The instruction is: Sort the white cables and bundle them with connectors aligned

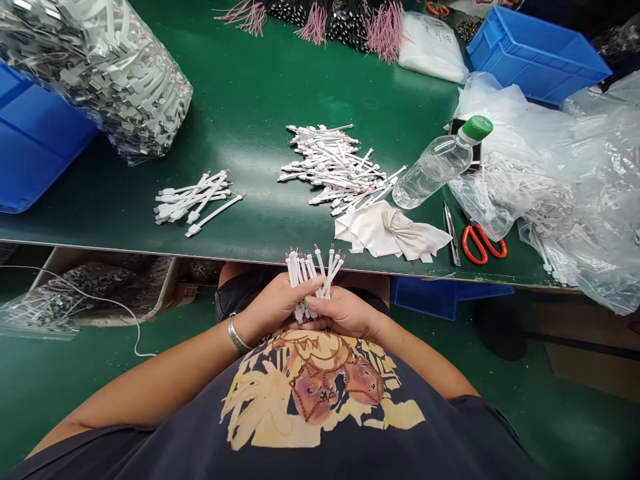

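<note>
A bunch of short white cables (306, 268) with reddish wire ends pointing up is held between my two hands, just in front of the table edge. My left hand (277, 303) is closed round the left side of the bunch, thumb across the cables. On the other side my right hand (350, 310) grips the cables too, with its thumb over their lower part. The lower fingers of both hands are partly hidden. On the table beyond lie a large pile of similar white cables (335, 163) and, to the left, a smaller pile (193, 197).
A water bottle (433, 170) with a green cap, a cloth (393, 230), a craft knife (451, 233) and red-handled scissors (483, 243) lie at right. Plastic bags (565, 193) crowd the right end. A full bag of connectors (120, 73) leans over a blue bin (40, 147) at left.
</note>
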### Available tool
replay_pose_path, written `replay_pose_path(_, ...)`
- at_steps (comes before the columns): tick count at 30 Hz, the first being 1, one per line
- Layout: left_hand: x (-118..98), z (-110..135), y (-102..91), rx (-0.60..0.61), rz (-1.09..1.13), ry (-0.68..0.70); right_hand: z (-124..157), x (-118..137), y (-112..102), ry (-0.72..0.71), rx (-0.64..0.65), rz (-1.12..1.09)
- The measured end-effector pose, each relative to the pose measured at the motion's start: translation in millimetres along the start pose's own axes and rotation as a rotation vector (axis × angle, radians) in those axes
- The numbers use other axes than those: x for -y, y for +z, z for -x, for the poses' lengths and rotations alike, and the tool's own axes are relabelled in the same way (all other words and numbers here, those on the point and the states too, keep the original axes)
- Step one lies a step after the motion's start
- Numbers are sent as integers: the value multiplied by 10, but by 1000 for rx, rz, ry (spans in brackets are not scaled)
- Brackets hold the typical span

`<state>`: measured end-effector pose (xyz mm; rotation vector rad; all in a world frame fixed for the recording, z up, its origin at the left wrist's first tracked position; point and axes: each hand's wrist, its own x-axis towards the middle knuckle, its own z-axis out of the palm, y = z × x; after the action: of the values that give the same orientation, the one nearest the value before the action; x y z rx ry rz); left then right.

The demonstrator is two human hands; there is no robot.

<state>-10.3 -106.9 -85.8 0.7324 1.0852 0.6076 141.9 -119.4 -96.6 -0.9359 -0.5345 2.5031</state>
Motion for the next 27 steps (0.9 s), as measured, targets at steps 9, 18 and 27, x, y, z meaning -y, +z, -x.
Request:
replay_pose_path(9,-7,-4,3,31,35,-16,-18,-9,-6,24,-21,-30)
replay_pose_path(18,-167,-17,-105,212,105,-85,26,22,77,61,-62,45)
replay_pose_path(27,-288,80,90,156,152,-37,36,37,97,5,-107,249)
